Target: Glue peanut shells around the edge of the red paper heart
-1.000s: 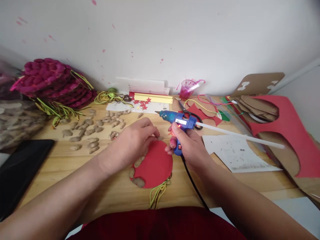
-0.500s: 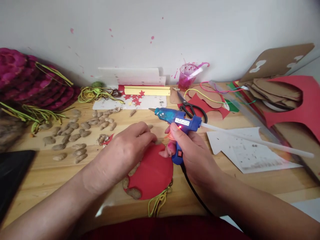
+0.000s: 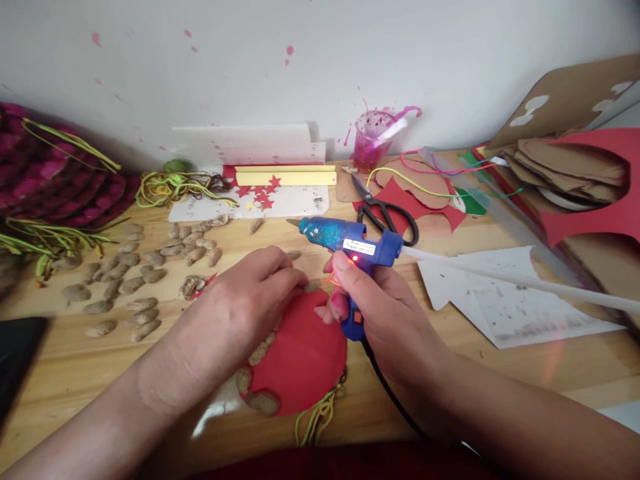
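My right hand (image 3: 387,310) grips a blue hot glue gun (image 3: 345,243) by its handle, its small lamp lit red and a long glue stick (image 3: 475,263) out of its back. The nozzle points left, above the table. A round red card (image 3: 305,363) lies under both hands, with several peanuts (image 3: 263,402) along its left rim and yellow-green yarn (image 3: 320,417) at its lower edge. My left hand (image 3: 250,297) is closed at the card's upper left rim, fingers pressed together on a peanut (image 3: 311,288) that is mostly hidden.
Loose peanuts (image 3: 133,285) spread over the left of the table. Black scissors (image 3: 385,210) and red card scraps (image 3: 440,210) lie behind the glue gun. Red paper stars (image 3: 263,195) sit at the back, near a cup of pink liquid (image 3: 370,147). Pink stacked pieces (image 3: 60,170) stand far left.
The view has shifted slightly, so the table things appear moved. Both hands keep nearly the same pose, the left at the card's rim and the right around the glue gun.
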`<action>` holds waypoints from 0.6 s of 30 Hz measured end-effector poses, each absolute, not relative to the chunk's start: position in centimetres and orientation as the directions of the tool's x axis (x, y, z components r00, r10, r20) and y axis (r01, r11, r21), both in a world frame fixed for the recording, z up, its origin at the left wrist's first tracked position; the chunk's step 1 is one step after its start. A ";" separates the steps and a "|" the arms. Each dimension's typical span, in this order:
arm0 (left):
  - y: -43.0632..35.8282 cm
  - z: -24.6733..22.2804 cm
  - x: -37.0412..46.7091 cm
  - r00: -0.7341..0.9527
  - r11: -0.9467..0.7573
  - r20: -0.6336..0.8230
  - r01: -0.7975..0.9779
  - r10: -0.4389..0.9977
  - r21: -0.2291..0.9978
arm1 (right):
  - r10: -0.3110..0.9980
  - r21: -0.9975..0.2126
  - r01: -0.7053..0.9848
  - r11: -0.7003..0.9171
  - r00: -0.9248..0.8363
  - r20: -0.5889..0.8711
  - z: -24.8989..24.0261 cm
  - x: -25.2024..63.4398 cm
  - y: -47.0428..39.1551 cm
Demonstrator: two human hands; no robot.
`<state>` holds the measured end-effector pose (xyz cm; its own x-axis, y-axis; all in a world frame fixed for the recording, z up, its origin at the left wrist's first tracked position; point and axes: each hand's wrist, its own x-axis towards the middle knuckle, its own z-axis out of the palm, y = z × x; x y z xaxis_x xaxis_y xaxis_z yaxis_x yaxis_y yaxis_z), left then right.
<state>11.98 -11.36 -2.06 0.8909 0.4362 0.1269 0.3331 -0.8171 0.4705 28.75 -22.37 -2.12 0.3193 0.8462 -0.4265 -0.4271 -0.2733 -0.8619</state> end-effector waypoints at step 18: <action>-11.4 -2.1 12.4 0.885 -0.863 0.211 0.310 0.415 0.399 | 0.869 -0.908 -0.326 -0.263 0.330 -0.370 -1.9 28.9 -22.2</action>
<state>12.36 -11.42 -2.11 0.8851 0.4149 0.2107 0.3098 -0.8632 0.3985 28.86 -22.23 -1.86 0.3295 0.8686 -0.3701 -0.3259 -0.2633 -0.9080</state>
